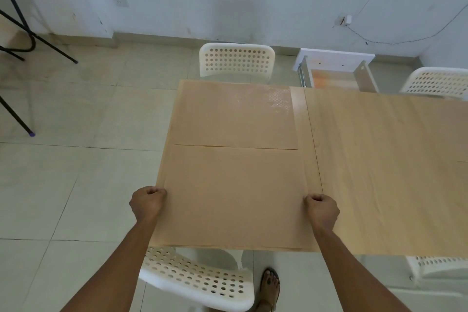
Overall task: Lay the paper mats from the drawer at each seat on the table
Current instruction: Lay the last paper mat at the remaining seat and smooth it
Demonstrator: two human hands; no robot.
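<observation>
A tan paper mat [234, 197] lies flat on the near left end of the wooden table [379, 160]. My left hand [147, 202] grips the mat's left edge and my right hand [322, 209] grips its right edge, both fists closed. A second paper mat [233, 116] lies flat on the far side, its near edge touching the first mat. The open drawer [334, 73] sticks out from the table's far side, its inside pale orange.
White perforated chairs stand around the table: one [236, 61] at the far side, one [438, 81] at the far right, one [197, 281] at the near side by my foot [270, 284], another [435, 266] near right. Black stool legs [17, 41] stand far left.
</observation>
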